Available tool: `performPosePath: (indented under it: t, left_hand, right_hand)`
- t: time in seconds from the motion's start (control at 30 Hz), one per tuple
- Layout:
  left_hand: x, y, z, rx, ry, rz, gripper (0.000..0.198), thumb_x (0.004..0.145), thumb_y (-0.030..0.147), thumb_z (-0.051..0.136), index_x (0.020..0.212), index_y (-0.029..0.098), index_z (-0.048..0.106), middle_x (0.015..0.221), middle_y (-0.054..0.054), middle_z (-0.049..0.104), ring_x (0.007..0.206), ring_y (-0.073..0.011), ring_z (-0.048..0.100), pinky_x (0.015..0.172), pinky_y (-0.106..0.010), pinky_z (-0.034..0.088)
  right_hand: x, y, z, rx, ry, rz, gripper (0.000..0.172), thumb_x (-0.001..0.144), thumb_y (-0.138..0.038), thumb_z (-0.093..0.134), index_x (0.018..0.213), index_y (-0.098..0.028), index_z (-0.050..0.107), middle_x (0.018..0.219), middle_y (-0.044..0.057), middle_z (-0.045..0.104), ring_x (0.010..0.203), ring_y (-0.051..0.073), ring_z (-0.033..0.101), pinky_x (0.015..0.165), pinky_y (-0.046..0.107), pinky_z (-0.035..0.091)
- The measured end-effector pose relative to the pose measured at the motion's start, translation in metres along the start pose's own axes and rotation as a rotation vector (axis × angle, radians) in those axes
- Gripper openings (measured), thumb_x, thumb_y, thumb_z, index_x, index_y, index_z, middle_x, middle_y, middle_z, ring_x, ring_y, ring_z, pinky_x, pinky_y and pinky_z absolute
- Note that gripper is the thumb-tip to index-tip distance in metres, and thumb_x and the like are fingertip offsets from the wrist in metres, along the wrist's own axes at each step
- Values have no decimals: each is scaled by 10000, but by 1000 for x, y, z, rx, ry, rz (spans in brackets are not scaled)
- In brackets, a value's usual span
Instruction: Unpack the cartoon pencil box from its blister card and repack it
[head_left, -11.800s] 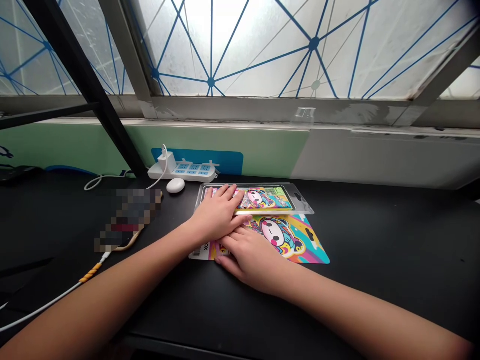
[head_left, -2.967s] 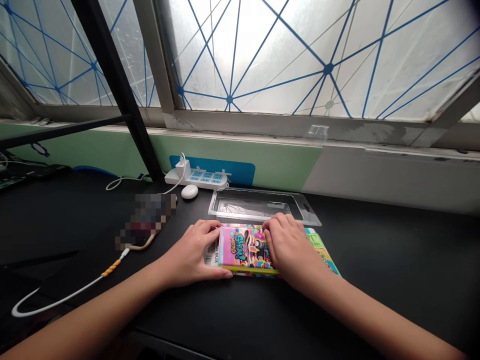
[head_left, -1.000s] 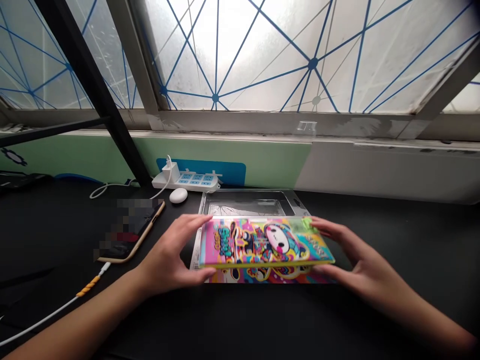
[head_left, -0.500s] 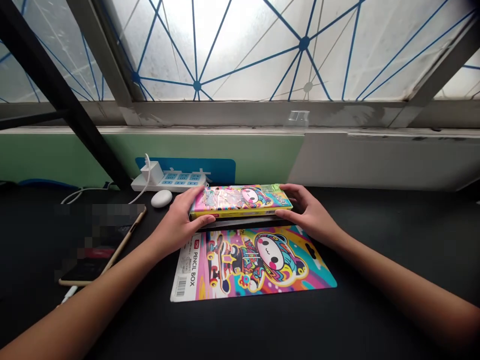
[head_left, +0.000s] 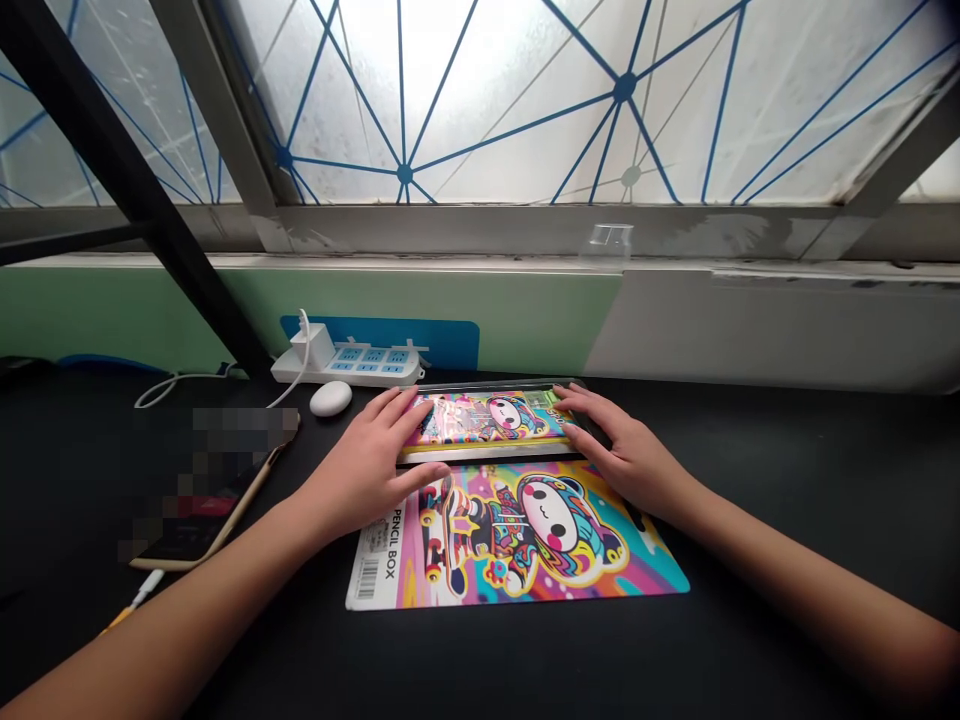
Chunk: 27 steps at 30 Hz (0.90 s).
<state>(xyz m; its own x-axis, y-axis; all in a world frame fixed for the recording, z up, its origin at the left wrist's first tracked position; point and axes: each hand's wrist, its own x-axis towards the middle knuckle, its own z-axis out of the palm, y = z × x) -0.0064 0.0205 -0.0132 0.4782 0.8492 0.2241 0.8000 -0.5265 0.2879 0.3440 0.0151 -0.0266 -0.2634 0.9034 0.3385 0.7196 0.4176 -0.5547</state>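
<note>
A colourful pencil box (head_left: 491,418) with a cartoon character in a patterned hood lies flat inside a shallow clear plastic tray (head_left: 487,453). My left hand (head_left: 375,450) lies over the left end of the box, fingers stretched and thumb spread toward me. On the right end, the fingertips of my right hand (head_left: 622,435) touch the top of the box, with the fingers apart. Nearer to me lies a flat printed card (head_left: 517,540) marked "PENCIL BOX", with the same character. My left thumb is over its upper edge, and my right hand covers part of its upper right.
A white power strip (head_left: 352,362) with a plugged-in charger stands against the wall, a white rounded object (head_left: 331,399) in front of it. At left, a phone-like device (head_left: 217,500), partly blurred, has a cable attached. A black slanted bar (head_left: 150,200) rises at the left.
The pencil box has gone down into the clear tray and lies lower. My hands have shifted from gripping its ends to resting spread fingers on top. The view has moved slightly.
</note>
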Motion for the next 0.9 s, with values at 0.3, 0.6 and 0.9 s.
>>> performPosePath:
  t: [0.3,0.6,0.9]
  left_hand:
    - [-3,4,-6,238,54,113,528,1018,443,554,1514,263,539,1606,-150,467,1503,-394,372,1174,-631,351]
    - [-2,11,-2,307,0,158,472,1075,273,405,1538,277,495,1609,-163,461,1479,-378,439,1084,-579,444]
    - [-3,8,-5,322,1,128,498,1056,216,407,1546,267,479,1602,-161,472,1487,-375,427,1095,-571,432]
  right_hand:
    - [-3,3,0,-166,30,-107,365,1007,-480,523,1284,-257,605,1561,158,528,1438,375,483,1113,619,426]
    - [-36,-49,8,-166,60,-603,316,940,-208,621,1249,-268,600,1192,114,703,1101,272,676,933,443,537]
    - [-41,-76,13,-185,-501,-270,816,914,-626,623,1574,-194,415,1628,206,420,1487,419,387,1159,650,378]
